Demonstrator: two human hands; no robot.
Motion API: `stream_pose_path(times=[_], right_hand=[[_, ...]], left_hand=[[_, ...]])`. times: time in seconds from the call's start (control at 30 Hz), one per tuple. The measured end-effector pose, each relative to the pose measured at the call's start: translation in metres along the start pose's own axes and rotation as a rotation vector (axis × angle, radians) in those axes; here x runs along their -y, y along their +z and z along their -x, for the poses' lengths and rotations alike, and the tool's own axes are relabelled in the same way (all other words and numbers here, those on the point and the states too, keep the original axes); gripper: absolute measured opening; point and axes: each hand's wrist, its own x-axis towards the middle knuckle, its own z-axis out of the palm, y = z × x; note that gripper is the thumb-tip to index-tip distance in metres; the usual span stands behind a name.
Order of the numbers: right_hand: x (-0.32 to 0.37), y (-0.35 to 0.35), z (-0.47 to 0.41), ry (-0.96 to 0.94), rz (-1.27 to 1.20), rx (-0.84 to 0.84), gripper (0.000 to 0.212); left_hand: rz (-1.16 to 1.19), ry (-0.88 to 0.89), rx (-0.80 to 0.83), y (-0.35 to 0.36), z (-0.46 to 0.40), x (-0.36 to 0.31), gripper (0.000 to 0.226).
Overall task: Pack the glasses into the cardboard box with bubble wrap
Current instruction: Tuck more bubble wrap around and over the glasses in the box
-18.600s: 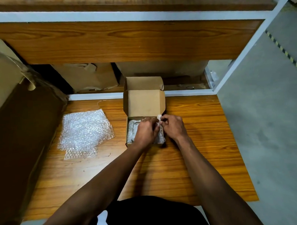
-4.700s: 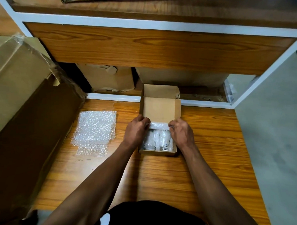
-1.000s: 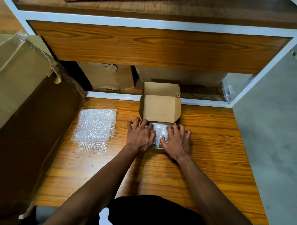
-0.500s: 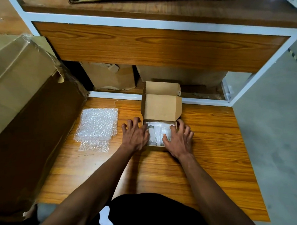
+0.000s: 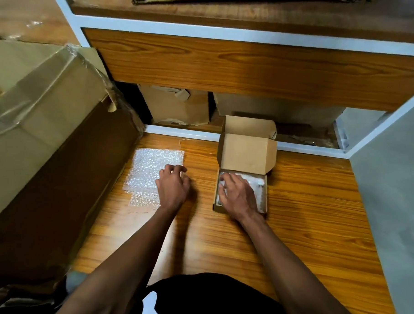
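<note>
Two bare hands work apart on the wooden table (image 5: 299,224); no writing is readable anywhere. The right hand (image 5: 237,196) lies flat, fingers spread, pressing the bubble-wrapped glasses (image 5: 255,183) inside the small cardboard box (image 5: 246,152), whose lid stands up. The left hand (image 5: 173,185) rests with fingers loosely bent on the loose bubble wrap sheet (image 5: 149,170), gripping nothing visibly.

Single head-worn view, wide-angle, looking forward and steeply down over the wooden table (image 5: 299,224) from its near edge. Close range: forearms fill the lower frame. Faces the shelving (image 5: 220,61) at the far edge. No second view.
</note>
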Motion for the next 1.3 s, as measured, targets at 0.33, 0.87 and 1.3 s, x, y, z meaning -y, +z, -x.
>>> stream_pose_path(times=[0.33,0.87,1.3], right_hand=[[0.062,0.040,-0.049,-0.068,-0.284,0.239,0.024],[0.081,0.077,-0.102,0.217,-0.108,0.307,0.072],[0.084,0.084,-0.116,0.174,-0.050,0.174,0.029]], left_hand=[[-0.148,-0.031,0.152,-0.004,-0.009,0.048,0.042],[-0.163,0.048,0.277,-0.023,-0.079,0.066,0.064],[-0.024,0.167,0.202,-0.024,-0.100,0.070,0.017]])
